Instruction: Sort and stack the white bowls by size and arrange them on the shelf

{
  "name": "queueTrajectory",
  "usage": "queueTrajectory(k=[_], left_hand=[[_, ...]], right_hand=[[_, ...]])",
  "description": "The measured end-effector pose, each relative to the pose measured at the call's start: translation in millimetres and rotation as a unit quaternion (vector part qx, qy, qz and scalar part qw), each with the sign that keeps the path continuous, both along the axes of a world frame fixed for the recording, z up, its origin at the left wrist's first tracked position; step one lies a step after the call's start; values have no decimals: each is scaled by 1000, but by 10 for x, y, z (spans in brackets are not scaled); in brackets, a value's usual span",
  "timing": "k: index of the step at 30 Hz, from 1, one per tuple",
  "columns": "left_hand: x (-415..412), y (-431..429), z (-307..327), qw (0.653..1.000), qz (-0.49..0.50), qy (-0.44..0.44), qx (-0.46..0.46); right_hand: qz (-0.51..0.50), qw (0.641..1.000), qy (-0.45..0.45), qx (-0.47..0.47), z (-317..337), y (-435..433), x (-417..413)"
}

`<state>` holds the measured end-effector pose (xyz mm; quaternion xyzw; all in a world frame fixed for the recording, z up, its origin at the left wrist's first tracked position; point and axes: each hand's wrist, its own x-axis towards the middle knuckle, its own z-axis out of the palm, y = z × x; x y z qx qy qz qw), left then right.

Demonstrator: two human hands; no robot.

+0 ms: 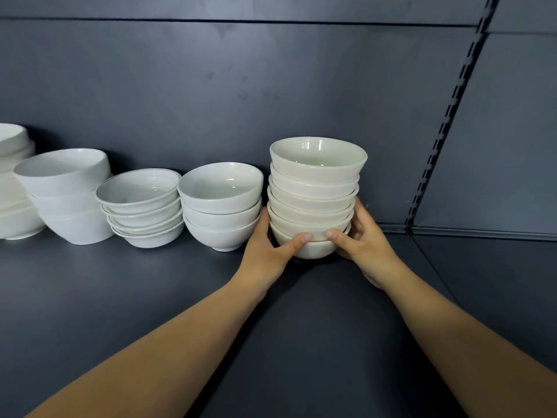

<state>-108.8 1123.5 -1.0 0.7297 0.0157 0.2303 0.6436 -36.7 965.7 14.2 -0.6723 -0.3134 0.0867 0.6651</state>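
Both my hands grip the tall stack of bowls (313, 191) low down: the left hand (265, 251) and the right hand (364, 245) curl round its sides, thumbs on the bottom bowl. Its base is at the shelf (120, 297), near the back panel (211, 101); I cannot tell if it rests there. I count six or seven bowls, as the lower rims crowd together. My left hand fills the narrow gap to a stack of three (221, 206). Leftward stand four shallow bowls (141, 206), three larger bowls (66, 197) and a stack cut off by the frame edge (12, 182). There is open room on the right, out to the slotted upright (446, 125).
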Motion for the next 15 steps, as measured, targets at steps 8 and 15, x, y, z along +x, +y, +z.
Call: queueTrajectory(k=[8, 15], left_hand=[[73, -13, -24, 1000, 18, -2, 4], [59, -66, -16, 997, 49, -5, 59]], right_hand=[[13, 1000, 6, 9, -39, 8, 114], [9, 1000, 0, 6, -125, 22, 165]])
